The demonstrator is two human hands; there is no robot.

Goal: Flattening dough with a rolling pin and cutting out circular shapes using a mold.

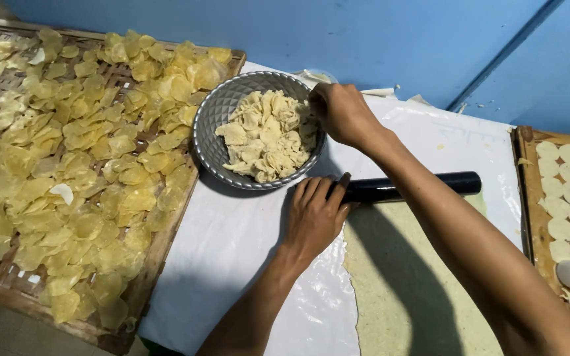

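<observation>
The left hand (pixel 313 214) lies open and flat on the dark rolling pin (pixel 410 186), steadying it on the dough sheet (pixel 404 290), while the right hand (pixel 339 113), fingers closed, pinches scraps at the far rim of the metal bowl (pixel 209 122).

bowl (pixel 207 125) blocks ahead, bare plastic sheet (pixel 232 244) leftward

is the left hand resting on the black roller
Yes, the left hand lies flat on the end of the black roller.
</observation>
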